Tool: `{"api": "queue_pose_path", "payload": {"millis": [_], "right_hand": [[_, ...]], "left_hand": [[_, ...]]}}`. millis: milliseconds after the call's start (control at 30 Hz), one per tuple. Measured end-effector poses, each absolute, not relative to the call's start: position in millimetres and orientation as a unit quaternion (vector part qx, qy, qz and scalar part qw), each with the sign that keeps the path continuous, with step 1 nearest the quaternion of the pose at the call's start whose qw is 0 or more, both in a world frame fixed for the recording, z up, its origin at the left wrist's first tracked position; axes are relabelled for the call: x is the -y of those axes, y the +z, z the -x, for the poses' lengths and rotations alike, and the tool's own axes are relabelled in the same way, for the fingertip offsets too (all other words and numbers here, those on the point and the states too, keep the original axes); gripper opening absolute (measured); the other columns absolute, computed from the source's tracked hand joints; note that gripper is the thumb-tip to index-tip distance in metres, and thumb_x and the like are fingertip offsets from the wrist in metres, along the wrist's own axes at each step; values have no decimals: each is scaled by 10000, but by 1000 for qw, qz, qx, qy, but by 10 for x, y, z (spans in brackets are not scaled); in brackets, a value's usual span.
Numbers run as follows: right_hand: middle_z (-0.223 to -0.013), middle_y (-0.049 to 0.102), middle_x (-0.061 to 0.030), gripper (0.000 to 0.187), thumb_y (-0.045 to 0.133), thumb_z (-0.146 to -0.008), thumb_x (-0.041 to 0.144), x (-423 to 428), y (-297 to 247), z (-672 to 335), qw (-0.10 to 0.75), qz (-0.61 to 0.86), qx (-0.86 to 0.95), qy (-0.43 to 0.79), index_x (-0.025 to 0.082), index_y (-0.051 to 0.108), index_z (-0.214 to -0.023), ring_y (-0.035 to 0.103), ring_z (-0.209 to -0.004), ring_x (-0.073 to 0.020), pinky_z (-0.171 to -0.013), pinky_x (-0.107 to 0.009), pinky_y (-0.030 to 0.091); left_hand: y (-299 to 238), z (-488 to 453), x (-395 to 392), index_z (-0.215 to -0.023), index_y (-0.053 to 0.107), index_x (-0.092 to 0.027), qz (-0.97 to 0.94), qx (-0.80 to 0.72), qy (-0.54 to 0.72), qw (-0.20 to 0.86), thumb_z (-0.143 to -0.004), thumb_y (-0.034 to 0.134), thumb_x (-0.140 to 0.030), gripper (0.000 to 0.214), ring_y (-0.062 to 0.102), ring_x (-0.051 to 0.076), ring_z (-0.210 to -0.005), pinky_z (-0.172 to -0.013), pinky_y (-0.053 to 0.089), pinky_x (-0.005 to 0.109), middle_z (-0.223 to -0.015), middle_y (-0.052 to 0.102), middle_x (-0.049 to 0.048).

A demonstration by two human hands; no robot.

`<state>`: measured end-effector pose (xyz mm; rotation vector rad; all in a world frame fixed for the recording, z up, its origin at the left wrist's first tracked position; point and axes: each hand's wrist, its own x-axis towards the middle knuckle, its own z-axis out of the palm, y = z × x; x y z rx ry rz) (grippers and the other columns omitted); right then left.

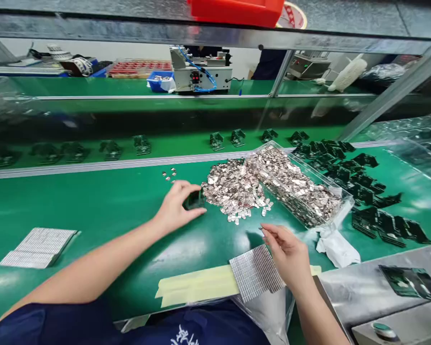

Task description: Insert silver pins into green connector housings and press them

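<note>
My left hand [177,206] grips a small dark-green circuit board assembly [194,199] by its edges, thumb below and fingers above. Right beside it spreads a heap of small silvery metal pieces [233,187]. My right hand [287,249] is closed in a pinch, and a tiny dark piece [261,228] shows at its fingertips; I cannot make out its kind. Just left of that hand, a block of narrow silvery strips [256,273] lies at the table's front edge, on yellow tape [197,286].
A clear plastic tray [309,191] full of metal pieces lies tilted behind my right hand. Several dark circuit boards [362,187] stand at right, others [109,149] along the green line behind. Another strip block [38,247] lies at left. A metal shelf [129,28] spans overhead.
</note>
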<state>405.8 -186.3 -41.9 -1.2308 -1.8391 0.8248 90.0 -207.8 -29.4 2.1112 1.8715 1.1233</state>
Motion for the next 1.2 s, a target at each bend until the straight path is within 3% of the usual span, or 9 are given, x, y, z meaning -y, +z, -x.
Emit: {"api": "queue_pose_path", "payload": {"millis": [67, 200, 267, 367, 500, 600, 700, 867, 1200], "right_hand": [[-860, 699, -61, 216, 575, -897, 354, 1974, -370, -4005, 382, 451, 740, 321, 219, 722, -980, 670, -713, -183, -640, -294, 554], [-811, 721, -45, 214, 626, -866, 397, 2171, -371, -3976, 364, 467, 730, 341, 230, 723, -959, 688, -681, -182, -636, -268, 566], [-779, 726, -38, 240, 651, -843, 440, 2245, -407, -4009, 349, 491, 715, 353, 229, 721, -932, 693, -658, -182, -613, -248, 564], [-785, 723, -32, 260, 662, -824, 474, 2321, -458, -4056, 331, 490, 719, 365, 231, 714, -901, 691, -669, -174, -599, -218, 547], [-954, 691, -46, 207, 648, -837, 432, 2400, -461, -4020, 350, 433, 733, 391, 236, 685, -895, 667, -895, -187, -749, -222, 531], [-1098, 648, -65, 149, 686, -822, 375, 2500, -384, -3959, 390, 440, 696, 412, 235, 674, -869, 614, -1060, -212, -813, -246, 516], [-1194, 612, -82, 115, 695, -827, 335, 2635, -243, -3932, 413, 469, 659, 418, 224, 668, -815, 583, -1130, -238, -869, -306, 495], [-1222, 590, -99, 111, 632, -874, 300, 2767, -94, -3938, 406, 485, 674, 382, 219, 656, -801, 556, -1175, -266, -984, -430, 423], [-1292, 542, -88, 70, 586, -835, 173, 2837, -152, -3795, 374, 498, 713, 322, 228, 626, -852, 528, -1203, -249, -1016, -426, 418]], "left_hand": [[-469, -1067, 2406, -1235, 534, -229, -689, -619, 370, 75, -755, 743, -404, 552, 567, 248, -1085, -933, 511, 430, -1117, 534, 89], [-664, -1109, 2710, -1453, 252, -239, -667, -642, 363, 104, -611, 827, -511, 1056, 410, 367, -1339, -1063, 404, 557, -1418, 401, 188], [-671, -1047, 2748, -1488, 153, -241, -663, -655, 337, 132, -556, 865, -488, 1198, 396, 395, -1351, -1085, 349, 609, -1432, 416, 199], [-623, -981, 2751, -1453, 260, -250, -650, -666, 315, 186, -577, 875, -389, 1079, 529, 365, -1221, -1066, 355, 620, -1260, 574, 143], [-548, -1103, 2727, -1241, 499, -203, -564, -642, 436, 283, -566, 868, -302, 775, 588, 319, -1125, -958, 504, 515, -1240, 528, 138], [-476, -1409, 2697, -1152, 491, -180, -436, -537, 544, 475, -582, 858, -296, 687, 672, 244, -967, -802, 590, 406, -1240, 505, 132], [-359, -1804, 2691, -1138, 466, -188, -384, -425, 562, 597, -603, 856, -250, 666, 684, 193, -914, -798, 582, 338, -1163, 566, 93], [-259, -2158, 2729, -1088, 483, -205, -395, -352, 523, 668, -655, 822, -158, 553, 681, 133, -817, -728, 558, 240, -996, 639, 25], [-385, -2105, 2840, -1155, 487, -233, -442, -337, 500, 664, -749, 735, -114, 490, 673, 118, -812, -727, 541, 217, -964, 634, 10]]}}
